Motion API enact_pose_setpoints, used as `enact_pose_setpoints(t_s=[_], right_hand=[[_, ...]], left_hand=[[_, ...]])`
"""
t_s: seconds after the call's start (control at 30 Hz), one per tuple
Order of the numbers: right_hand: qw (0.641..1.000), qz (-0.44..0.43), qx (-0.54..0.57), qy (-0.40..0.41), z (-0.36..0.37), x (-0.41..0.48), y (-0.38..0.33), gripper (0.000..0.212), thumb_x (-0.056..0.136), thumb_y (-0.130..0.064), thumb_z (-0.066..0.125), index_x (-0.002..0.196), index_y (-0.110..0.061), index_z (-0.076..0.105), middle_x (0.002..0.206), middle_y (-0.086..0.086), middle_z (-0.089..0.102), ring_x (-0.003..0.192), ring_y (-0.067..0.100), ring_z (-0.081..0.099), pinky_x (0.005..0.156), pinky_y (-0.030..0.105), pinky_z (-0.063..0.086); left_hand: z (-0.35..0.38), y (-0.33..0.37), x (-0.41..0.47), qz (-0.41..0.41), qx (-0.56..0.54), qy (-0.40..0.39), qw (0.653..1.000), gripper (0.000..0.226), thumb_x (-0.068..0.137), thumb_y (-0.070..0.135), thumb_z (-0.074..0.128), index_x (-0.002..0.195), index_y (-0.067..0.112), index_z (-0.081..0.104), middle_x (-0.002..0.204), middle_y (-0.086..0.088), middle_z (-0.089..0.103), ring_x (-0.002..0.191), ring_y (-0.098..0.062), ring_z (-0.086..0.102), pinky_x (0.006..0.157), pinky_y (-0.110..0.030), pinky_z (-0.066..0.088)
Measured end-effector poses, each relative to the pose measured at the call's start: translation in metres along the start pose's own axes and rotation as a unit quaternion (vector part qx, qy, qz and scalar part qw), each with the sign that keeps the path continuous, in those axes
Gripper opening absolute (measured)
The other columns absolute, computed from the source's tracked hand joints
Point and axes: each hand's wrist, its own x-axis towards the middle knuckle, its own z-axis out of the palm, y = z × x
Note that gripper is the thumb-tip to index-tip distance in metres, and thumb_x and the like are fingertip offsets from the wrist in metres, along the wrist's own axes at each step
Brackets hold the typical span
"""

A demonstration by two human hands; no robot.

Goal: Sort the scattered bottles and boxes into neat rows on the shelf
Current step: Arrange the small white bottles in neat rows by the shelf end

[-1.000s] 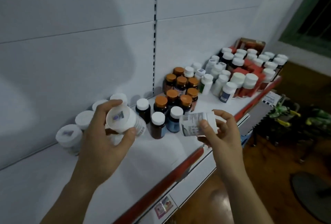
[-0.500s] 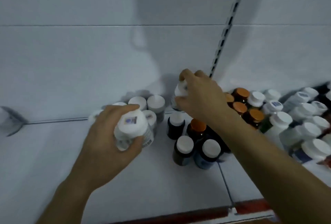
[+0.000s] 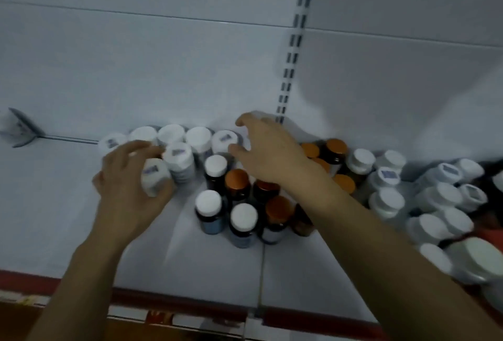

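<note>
Nothing here can be read, because every mark is blurred. A small bluish sticker sits on top of the tilted bottle (image 3: pixel 153 174). Like stickers sit on the neighbour cap (image 3: pixel 178 153) just behind it, on the leftmost cap (image 3: pixel 112 142) of the back row and on the back cap (image 3: pixel 225 137) further along that row. Two more sit on the right cap (image 3: pixel 388 175) and the far-right cap (image 3: pixel 448 169). The print on all of them is too small to tell. The dark bottle (image 3: pixel 211 225) at the front carries a pale blue label whose wording is lost. A red-and-white tag (image 3: pixel 160 316) below the shelf edge (image 3: pixel 190 300) is illegible too.
</note>
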Motion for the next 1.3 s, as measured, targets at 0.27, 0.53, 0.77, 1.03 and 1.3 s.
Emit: enact_pose_setpoints(t_s=[0.27,0.53,0.77,1.03,1.3], right_hand=[[0.974,0.058,0.007,0.217,-0.070,-0.173,0.116,0.026,0.095,-0.036,0.065,0.119,-0.029,0.059,0.104,-0.006,0.063,0.096,0.017,0.057,0.078,0.036,0.049],[0.962,0.079,-0.258,-0.031,-0.084,-0.244,0.175,0.059,0.085,-0.067,0.062,0.137,-0.041,0.051,0.128,-0.007,0.050,0.124,0.028,0.031,0.094,0.046,0.021],[0.970,0.038,-0.239,0.000,-0.095,-0.241,0.188,0.050,0.088,-0.055,0.065,0.131,-0.034,0.053,0.123,-0.008,0.053,0.123,0.025,0.033,0.098,0.047,0.024],[0.957,0.049,0.127,0.255,-0.101,-0.234,0.166,0.029,0.087,-0.052,0.064,0.111,-0.042,0.050,0.102,-0.029,0.060,0.099,-0.007,0.057,0.069,0.011,0.047],[0.898,-0.063,0.416,0.129,-0.019,-0.161,0.037,0.027,0.104,-0.008,0.054,0.119,-0.030,0.051,0.108,0.001,0.068,0.074,0.028,0.070,0.060,0.030,0.056]], left_hand=[[0.042,0.167,-0.013,0.137,-0.081,-0.011,0.987,0.031,0.086,0.031,0.053,0.114,0.025,0.064,0.117,0.004,0.062,0.117,-0.031,0.055,0.099,-0.054,0.043],[0.140,0.280,-0.007,0.397,0.134,-0.230,0.878,0.065,0.091,0.044,0.067,0.149,0.044,0.037,0.129,0.007,0.048,0.119,-0.021,0.040,0.081,-0.040,0.022],[0.149,0.297,0.011,0.423,0.191,-0.269,0.844,0.034,0.094,0.041,0.064,0.126,0.038,0.052,0.103,0.008,0.033,0.098,-0.016,0.035,0.081,-0.041,0.027],[0.049,0.233,-0.008,0.236,-0.151,-0.134,0.951,0.035,0.092,0.046,0.060,0.124,0.033,0.054,0.120,0.014,0.054,0.109,-0.007,0.056,0.082,-0.024,0.048],[-0.049,0.104,-0.068,-0.040,-0.463,0.051,0.884,0.027,0.102,0.028,0.052,0.127,0.024,0.058,0.124,0.007,0.069,0.114,-0.015,0.068,0.082,-0.033,0.061]])
